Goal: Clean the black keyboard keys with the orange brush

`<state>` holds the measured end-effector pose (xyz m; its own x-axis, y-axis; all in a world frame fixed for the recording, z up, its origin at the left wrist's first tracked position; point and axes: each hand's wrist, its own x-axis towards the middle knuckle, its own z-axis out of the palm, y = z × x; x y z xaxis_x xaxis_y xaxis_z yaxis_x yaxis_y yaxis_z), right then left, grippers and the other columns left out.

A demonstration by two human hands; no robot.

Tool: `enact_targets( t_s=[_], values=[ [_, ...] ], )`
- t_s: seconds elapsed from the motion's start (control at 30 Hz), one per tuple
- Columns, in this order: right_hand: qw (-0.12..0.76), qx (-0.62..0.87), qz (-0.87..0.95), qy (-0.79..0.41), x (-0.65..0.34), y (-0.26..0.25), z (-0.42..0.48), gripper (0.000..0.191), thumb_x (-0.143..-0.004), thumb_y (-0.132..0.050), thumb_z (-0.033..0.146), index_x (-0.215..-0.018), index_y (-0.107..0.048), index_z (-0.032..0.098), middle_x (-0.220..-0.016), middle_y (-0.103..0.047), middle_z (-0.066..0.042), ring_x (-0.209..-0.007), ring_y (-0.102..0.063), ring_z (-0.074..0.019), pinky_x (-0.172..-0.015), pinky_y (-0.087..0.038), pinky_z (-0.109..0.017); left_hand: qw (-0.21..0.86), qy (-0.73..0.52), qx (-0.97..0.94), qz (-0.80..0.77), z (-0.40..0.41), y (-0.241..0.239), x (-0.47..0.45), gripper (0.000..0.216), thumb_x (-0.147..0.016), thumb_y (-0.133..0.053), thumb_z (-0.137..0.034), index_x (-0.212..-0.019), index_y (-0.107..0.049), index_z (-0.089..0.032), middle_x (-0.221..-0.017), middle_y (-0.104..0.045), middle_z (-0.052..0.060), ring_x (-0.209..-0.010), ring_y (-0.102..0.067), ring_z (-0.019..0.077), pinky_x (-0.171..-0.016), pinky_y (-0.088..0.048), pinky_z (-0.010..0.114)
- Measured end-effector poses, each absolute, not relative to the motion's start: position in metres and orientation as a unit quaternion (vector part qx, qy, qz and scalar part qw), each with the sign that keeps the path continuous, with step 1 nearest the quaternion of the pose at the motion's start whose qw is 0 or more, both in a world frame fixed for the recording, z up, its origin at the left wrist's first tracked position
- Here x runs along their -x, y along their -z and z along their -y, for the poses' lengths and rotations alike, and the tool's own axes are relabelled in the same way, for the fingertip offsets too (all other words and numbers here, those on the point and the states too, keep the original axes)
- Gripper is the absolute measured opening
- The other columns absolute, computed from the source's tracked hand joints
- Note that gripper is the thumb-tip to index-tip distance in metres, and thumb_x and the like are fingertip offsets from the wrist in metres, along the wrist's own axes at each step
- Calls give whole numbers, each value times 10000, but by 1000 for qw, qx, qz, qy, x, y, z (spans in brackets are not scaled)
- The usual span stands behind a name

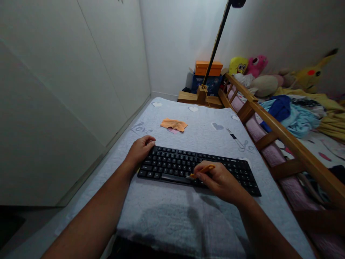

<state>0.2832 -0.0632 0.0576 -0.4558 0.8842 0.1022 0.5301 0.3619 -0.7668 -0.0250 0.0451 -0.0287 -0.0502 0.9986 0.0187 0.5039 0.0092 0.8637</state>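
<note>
A black keyboard (172,162) lies across the cloth-covered surface (161,208). My left hand (140,150) grips its upper left corner, with the thumb on top and the fingers along the edge. In my right hand (215,178) is a small orange-handled brush (206,169), held like a pen. The pale tip of the brush touches the keys near the right end of the space bar. Behind the keyboard lies a crumpled orange cloth (174,125). A wire keycap puller (234,137) with a black middle rests beyond the keyboard's right half.
To the right runs a wooden bed rail (285,127), with clothes and plush toys (257,66) behind it. Stacked boxes (208,68) and a dark pole (218,43) stand at the far end. A white cabinet (81,90) lines the left side.
</note>
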Motion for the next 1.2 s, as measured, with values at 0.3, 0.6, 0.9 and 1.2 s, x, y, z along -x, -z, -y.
enact_targets(
  t_s=[0.3,0.6,0.9,1.2],
  values=[
    [252,424,788,-369,-258,-62,45,178,-957,-558,197,-851,-700,208,-839,-755,-20,-785,-694,-152,-750,-520,-280,381,-386,-583,-605,-45,30,26,333,-798,-617,-425,-1008,-706,-182,-848,-726,39,-745,-649,209,-653,-451,309],
    [265,427,771,-392,-270,-57,47,165,-952,-567,195,-875,-713,204,-802,-738,-12,-718,-665,-142,-683,-506,-259,362,-386,-585,-614,-45,30,25,345,-777,-641,-423,-1012,-725,-184,-815,-707,24,-732,-637,203,-642,-450,303],
    [207,439,817,-311,-277,-64,49,184,-948,-564,157,-848,-707,214,-817,-741,-14,-742,-675,-152,-719,-495,-274,338,-380,-595,-622,-45,31,25,358,-787,-636,-442,-1016,-735,-185,-858,-725,35,-786,-652,218,-697,-474,315],
    [265,418,806,-325,-257,-64,52,186,-960,-542,156,-913,-712,215,-894,-758,-29,-817,-685,-155,-756,-510,-291,305,-404,-601,-619,-40,14,22,343,-788,-640,-447,-986,-749,-189,-815,-697,23,-710,-576,190,-676,-450,312]
  ],
)
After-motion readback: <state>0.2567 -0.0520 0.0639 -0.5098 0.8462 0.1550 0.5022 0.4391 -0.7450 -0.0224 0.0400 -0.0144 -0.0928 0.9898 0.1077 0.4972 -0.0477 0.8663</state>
